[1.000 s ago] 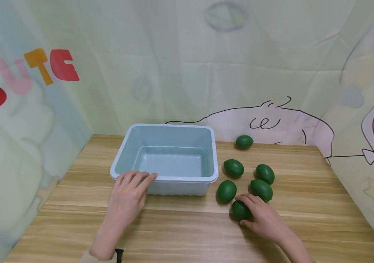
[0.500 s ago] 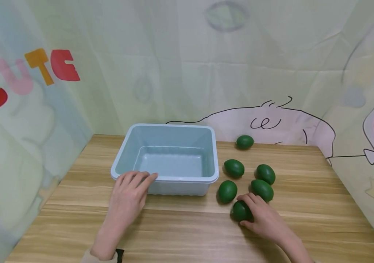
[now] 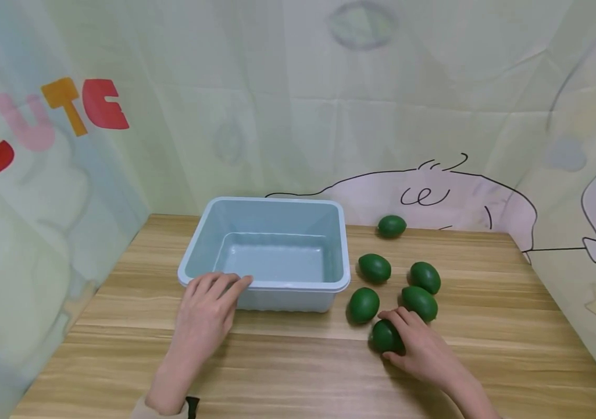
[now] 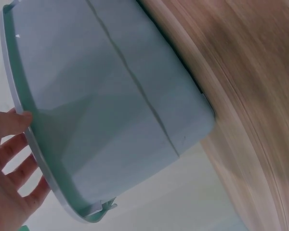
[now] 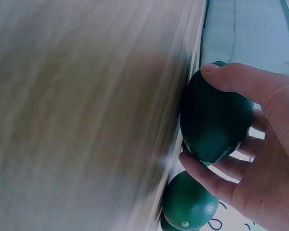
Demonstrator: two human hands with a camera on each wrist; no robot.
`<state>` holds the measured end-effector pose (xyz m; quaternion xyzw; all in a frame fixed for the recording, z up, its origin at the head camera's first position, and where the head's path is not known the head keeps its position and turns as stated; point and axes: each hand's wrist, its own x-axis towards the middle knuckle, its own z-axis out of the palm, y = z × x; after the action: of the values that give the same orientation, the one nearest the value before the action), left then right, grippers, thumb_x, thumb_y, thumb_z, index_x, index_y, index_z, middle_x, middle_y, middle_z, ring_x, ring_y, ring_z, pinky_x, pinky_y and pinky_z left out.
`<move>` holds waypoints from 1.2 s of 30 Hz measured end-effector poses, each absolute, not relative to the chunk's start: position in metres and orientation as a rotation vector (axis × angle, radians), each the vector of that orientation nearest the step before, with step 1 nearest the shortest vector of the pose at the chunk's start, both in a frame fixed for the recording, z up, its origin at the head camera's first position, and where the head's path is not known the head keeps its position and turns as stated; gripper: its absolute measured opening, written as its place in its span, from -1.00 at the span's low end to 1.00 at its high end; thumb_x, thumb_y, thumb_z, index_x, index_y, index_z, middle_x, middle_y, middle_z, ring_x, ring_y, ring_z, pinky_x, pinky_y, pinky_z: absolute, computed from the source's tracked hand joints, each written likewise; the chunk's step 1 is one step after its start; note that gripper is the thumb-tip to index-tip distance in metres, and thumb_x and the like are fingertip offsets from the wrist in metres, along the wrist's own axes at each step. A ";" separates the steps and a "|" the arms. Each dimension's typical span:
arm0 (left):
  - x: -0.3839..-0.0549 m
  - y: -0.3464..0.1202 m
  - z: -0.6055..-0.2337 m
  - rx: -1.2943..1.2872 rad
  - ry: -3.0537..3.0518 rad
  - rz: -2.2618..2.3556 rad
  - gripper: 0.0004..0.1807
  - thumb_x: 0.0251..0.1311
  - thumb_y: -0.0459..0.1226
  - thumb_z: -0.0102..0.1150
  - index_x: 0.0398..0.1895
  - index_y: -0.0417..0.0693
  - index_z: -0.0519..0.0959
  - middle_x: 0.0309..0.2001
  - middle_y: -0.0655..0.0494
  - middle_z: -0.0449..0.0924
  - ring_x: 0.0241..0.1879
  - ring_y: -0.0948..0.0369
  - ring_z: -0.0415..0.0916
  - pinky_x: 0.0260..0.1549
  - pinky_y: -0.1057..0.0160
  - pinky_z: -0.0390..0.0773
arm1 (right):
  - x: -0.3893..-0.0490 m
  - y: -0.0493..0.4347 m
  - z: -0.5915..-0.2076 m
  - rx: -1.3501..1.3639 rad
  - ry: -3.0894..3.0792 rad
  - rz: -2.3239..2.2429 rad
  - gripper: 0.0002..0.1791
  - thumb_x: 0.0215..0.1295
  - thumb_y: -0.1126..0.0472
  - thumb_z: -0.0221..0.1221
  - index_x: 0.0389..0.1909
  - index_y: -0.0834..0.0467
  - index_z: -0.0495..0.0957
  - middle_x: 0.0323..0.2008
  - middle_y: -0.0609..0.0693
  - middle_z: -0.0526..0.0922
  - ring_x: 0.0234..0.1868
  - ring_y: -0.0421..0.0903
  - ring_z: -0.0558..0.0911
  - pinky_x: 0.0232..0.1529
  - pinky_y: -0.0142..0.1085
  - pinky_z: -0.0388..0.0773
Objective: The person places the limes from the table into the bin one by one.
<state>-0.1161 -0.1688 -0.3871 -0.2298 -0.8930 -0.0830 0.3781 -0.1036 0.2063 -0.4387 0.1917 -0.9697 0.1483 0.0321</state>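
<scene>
A light blue plastic tub [image 3: 292, 298] stands on the wooden table. My left hand [image 3: 206, 311] holds its front rim near the left corner, the fingers reaching over the edge. In the left wrist view, the thumb lies on the outer side of the rim [image 4: 38, 149]. To the right of the tub, my right hand [image 3: 423, 348] grips a dark green lime [image 3: 385, 336], thumb on one side and fingers on the other. The right wrist view shows this lime [image 5: 214, 115] between thumb and fingers, close to the tabletop.
Several more limes lie right of the tub: one lime [image 3: 364, 305] left of the right hand, another lime [image 3: 420, 302] just behind it. A farther lime [image 3: 392, 226] sits at the table's back edge. Printed curtains [image 3: 298, 116] surround the table [image 3: 287, 372].
</scene>
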 end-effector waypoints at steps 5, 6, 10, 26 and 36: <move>-0.116 -0.168 -0.387 -0.586 -2.284 -0.219 -0.63 0.02 -0.42 0.06 -0.10 0.09 0.59 -0.26 0.11 0.60 -0.19 0.06 0.48 -0.10 0.08 0.41 | -0.103 0.206 -0.439 0.583 -2.994 0.452 -0.30 -0.20 -0.02 0.41 0.07 -0.07 0.40 -0.09 -0.25 0.44 -0.06 -0.29 0.43 0.00 -0.24 0.50; -0.116 -0.168 -0.387 -0.585 -2.288 -0.218 -0.63 0.02 -0.43 0.06 -0.10 0.09 0.59 -0.26 0.11 0.60 -0.19 0.06 0.47 -0.10 0.08 0.41 | -0.103 0.206 -0.438 0.583 -2.994 0.454 -0.30 -0.20 -0.02 0.41 0.07 -0.07 0.41 -0.10 -0.25 0.44 -0.06 -0.29 0.43 0.00 -0.24 0.50; -0.116 -0.168 -0.387 -0.583 -2.293 -0.219 -0.62 0.01 -0.43 0.07 -0.09 0.09 0.59 -0.26 0.11 0.60 -0.18 0.06 0.47 -0.09 0.08 0.41 | -0.103 0.206 -0.438 0.582 -2.995 0.462 -0.31 -0.20 -0.01 0.42 0.06 -0.06 0.42 -0.10 -0.25 0.44 -0.06 -0.30 0.43 0.00 -0.24 0.51; -0.115 -0.169 -0.388 -0.582 -2.291 -0.225 -0.62 0.01 -0.43 0.07 -0.10 0.09 0.59 -0.25 0.11 0.61 -0.19 0.06 0.48 -0.10 0.08 0.41 | -0.100 0.208 -0.437 0.562 -3.016 0.485 -0.31 -0.20 -0.01 0.41 0.06 -0.04 0.42 -0.09 -0.22 0.44 -0.06 -0.27 0.43 0.00 -0.22 0.50; -0.116 -0.169 -0.386 -0.597 -2.295 -0.228 -0.61 0.01 -0.43 0.07 -0.08 0.10 0.59 -0.24 0.11 0.61 -0.18 0.06 0.48 -0.10 0.07 0.42 | -0.099 0.207 -0.431 0.572 -3.025 0.469 -0.32 -0.19 -0.01 0.41 0.05 -0.05 0.42 -0.09 -0.23 0.45 -0.08 -0.29 0.43 -0.01 -0.24 0.51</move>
<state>-0.1164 -0.1695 -0.3858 -0.2329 -0.8947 -0.0890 0.3707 -0.0990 0.2074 -0.4311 0.1836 -0.9713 0.1507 0.0139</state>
